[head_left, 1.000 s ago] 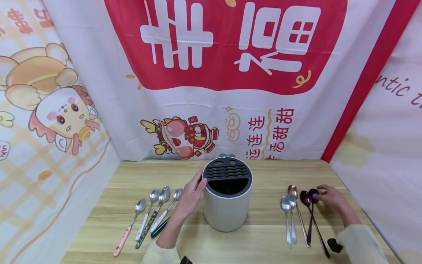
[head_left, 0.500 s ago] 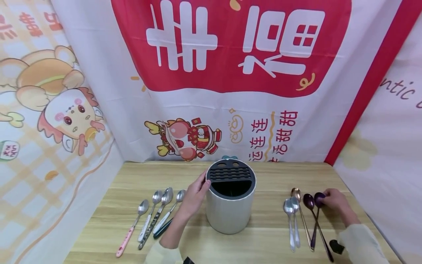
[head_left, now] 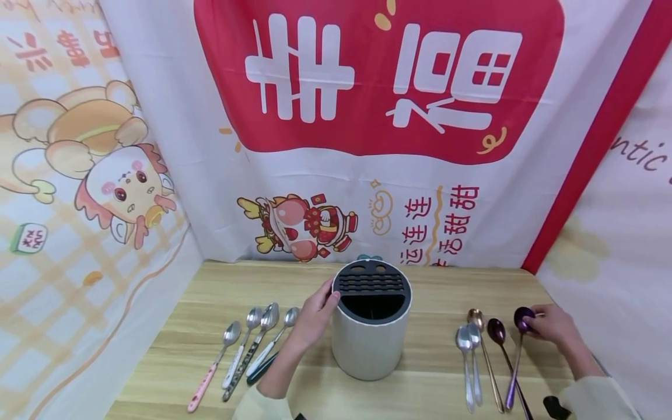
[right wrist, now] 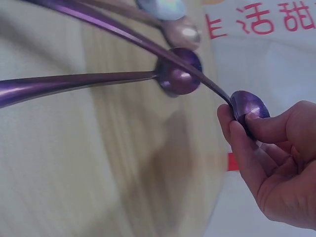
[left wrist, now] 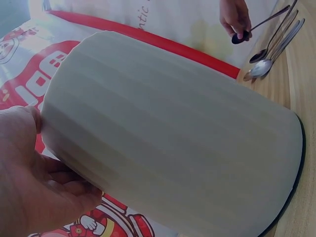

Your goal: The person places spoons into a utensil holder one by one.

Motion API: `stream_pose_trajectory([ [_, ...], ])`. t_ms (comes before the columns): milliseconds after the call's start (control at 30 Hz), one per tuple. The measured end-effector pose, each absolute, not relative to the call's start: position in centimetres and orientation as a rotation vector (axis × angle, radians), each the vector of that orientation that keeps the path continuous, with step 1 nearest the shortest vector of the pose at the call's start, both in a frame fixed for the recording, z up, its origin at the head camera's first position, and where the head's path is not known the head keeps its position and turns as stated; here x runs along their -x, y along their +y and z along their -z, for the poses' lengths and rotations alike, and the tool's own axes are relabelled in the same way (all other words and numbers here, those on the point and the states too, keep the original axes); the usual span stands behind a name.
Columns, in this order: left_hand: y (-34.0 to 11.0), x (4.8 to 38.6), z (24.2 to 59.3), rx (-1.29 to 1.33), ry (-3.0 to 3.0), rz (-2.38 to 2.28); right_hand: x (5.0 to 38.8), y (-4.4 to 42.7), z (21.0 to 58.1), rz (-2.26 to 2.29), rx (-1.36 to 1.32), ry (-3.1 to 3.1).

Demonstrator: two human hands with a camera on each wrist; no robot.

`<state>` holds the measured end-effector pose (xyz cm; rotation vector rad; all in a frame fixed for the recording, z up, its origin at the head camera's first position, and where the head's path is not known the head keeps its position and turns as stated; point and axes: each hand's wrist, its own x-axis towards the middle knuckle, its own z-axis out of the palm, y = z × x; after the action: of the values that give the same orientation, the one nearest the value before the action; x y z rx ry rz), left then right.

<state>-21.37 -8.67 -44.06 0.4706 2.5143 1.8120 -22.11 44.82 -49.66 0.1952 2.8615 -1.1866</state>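
Note:
My right hand (head_left: 555,324) pinches the bowl of a purple spoon (head_left: 524,319) between thumb and fingers; in the right wrist view the purple spoon (right wrist: 247,106) slants across above a second purple spoon (right wrist: 180,74). The left hand (head_left: 316,315) holds the upper left side of a white cylindrical holder (head_left: 370,350) that has a dark slotted lid. Seen from the left wrist, that hand (left wrist: 44,182) has its thumb and curled fingers at the rim end of the holder (left wrist: 168,128).
Left of the holder lie several spoons, one with a pink handle (head_left: 202,388). Two silver spoons (head_left: 467,367) and a copper-coloured spoon (head_left: 488,356) lie at the right on the wooden table (head_left: 430,303). Printed cloths (head_left: 294,163) hang behind and at both sides.
The right hand has gripped the purple spoon's bowl and moved it slightly right, away from the other purple spoon's bowl. The left hand stays on the holder, and the head view has shifted a little.

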Motion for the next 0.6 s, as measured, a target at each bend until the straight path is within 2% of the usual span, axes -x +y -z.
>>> stream_pose_trajectory([
  [600, -8.3, 21.1, 43.8, -0.423, 2.528, -1.886, 19.3, 41.6, 44.3, 1.295, -0.115, 2.943],
])
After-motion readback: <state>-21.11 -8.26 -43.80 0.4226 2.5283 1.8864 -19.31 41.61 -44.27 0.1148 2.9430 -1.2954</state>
